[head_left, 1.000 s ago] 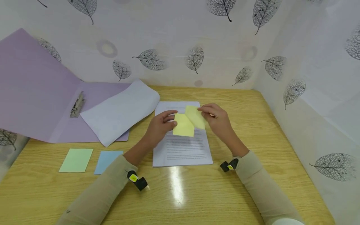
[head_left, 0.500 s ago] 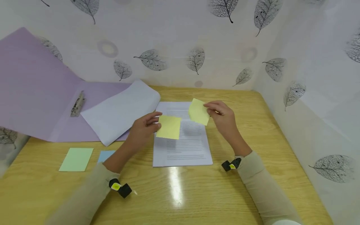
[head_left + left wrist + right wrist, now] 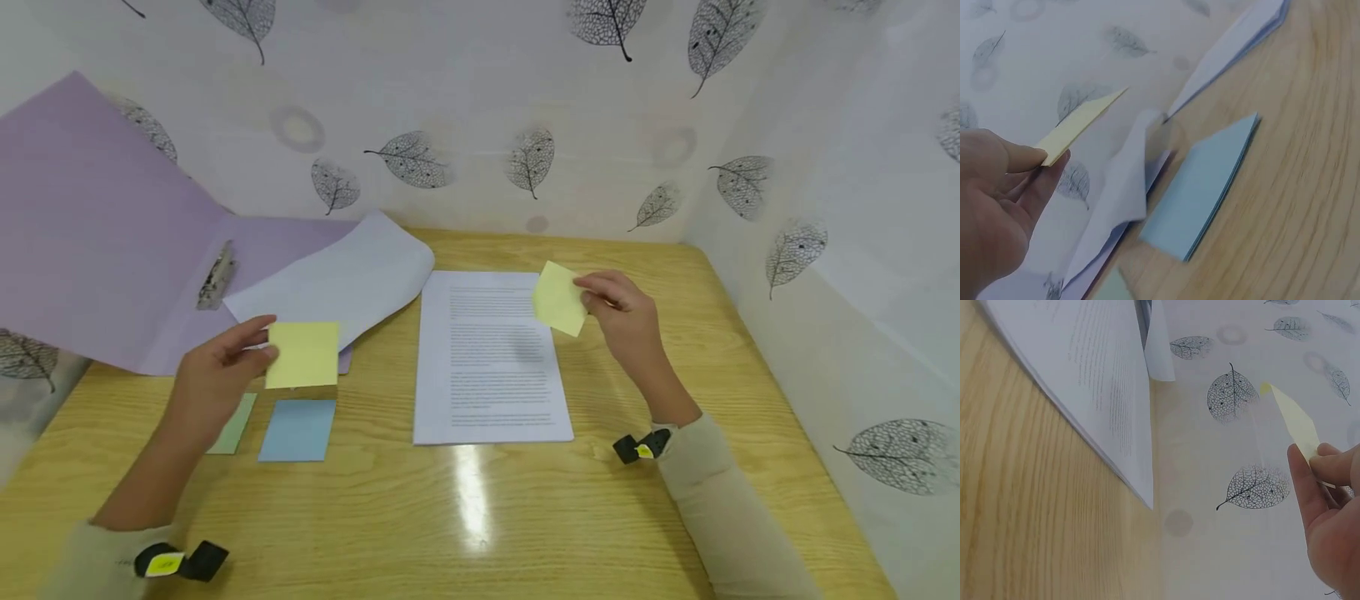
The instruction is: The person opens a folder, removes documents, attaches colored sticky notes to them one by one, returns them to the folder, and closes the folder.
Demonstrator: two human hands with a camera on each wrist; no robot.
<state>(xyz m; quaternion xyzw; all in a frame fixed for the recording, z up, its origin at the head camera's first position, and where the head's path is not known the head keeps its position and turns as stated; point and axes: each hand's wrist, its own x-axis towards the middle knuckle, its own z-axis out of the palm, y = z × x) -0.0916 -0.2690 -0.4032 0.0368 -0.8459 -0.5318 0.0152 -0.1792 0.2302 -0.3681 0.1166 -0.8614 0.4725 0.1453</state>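
Note:
My left hand [image 3: 217,375] pinches a pad of yellow sticky notes [image 3: 303,356] by its left edge, raised over the left part of the table. The pad's thickness shows in the left wrist view, between thumb and fingers. Below it lie a blue sticky note pad [image 3: 297,431] and a green sticky note pad [image 3: 234,427], the green one partly hidden by the hand. On the right, my right hand [image 3: 626,321] pinches a single yellow sticky note [image 3: 559,298] by its right side. That note overlaps the top right corner of a stack of printed pages [image 3: 491,358] in the head view.
An open purple folder [image 3: 105,225] with a metal clip [image 3: 217,277] lies at the back left. Its loose white sheets [image 3: 330,279] curl up toward the printed stack. Leaf-patterned covering [image 3: 480,100] rises behind and right of the wooden table [image 3: 390,517].
The yellow note has come apart from the pad. My left hand has carried the pad left, over the blue and green pads; my right hand has drifted slightly right with the note.

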